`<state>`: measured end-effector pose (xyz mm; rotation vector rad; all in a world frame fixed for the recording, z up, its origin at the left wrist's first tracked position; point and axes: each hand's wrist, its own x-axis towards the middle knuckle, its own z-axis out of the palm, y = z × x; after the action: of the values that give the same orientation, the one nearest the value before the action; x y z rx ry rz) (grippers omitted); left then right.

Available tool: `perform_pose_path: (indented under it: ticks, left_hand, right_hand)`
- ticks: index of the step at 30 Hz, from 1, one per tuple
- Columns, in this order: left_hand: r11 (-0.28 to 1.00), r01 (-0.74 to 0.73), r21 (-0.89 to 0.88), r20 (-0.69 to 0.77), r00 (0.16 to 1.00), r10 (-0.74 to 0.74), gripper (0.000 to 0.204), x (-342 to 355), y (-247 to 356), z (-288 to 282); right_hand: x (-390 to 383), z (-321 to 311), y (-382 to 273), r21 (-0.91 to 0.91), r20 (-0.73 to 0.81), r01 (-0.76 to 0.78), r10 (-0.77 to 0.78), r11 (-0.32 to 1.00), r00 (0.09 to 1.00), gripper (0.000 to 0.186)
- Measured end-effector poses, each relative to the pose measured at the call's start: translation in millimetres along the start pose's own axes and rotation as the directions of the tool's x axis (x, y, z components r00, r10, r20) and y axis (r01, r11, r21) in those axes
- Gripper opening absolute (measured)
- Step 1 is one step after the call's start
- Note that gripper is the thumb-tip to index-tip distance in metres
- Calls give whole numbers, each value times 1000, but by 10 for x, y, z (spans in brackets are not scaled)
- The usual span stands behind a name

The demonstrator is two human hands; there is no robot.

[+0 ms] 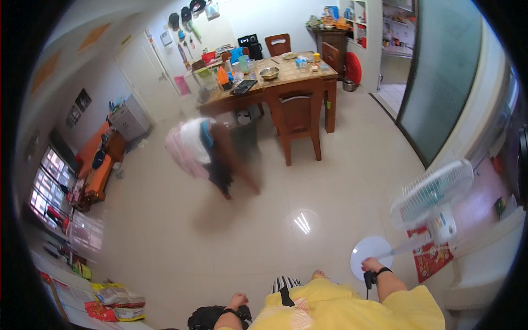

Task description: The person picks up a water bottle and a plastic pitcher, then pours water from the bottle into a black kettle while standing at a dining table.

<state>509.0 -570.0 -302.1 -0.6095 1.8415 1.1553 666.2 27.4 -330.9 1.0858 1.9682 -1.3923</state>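
Observation:
My left hand hangs low at my left side, its fingers curled in and no object showing in them. A black bag is beside that forearm. My right hand, with a black strap at its wrist, is also curled, and nothing shows in it. It overlaps the round white base of a standing fan; I cannot tell whether it touches the fan. Farther off, a blurred brown chair-like shape carries white and pink cloth.
A wooden dining table holds bowls, bottles and bags. Its wooden chair faces me. An orange bench and white cabinet stand left. Colourful packages lie lower left. A sliding glass door is right.

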Motion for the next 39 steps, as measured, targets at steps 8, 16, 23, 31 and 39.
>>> perform_pose_path:
  ticks: [8,16,23,31,39]
  left_hand:
    - [580,-323,748,301,944,138,33,528,361,-161]
    - [999,10,-48,12,1000,-9,50,1690,3193,14]
    - [838,-477,-267,75,856,511,43,2315,6674,545]
    - [809,-487,-329,240,785,571,86,2473,9238,1394]
    - [795,-192,-576,352,819,453,69,2674,9712,1716]
  right_hand:
    - [1169,-357,-2268,47,-91,390,-385,920,918,20]
    - [1720,-773,-2909,418,222,-105,11,903,975,20]
    - [2080,-1346,-4254,815,27,-90,119,572,993,24]
    - [2853,-2473,-6358,894,-202,301,-303,331,931,49]
    - [3356,-3252,-7672,996,-82,84,-309,-8,947,68]
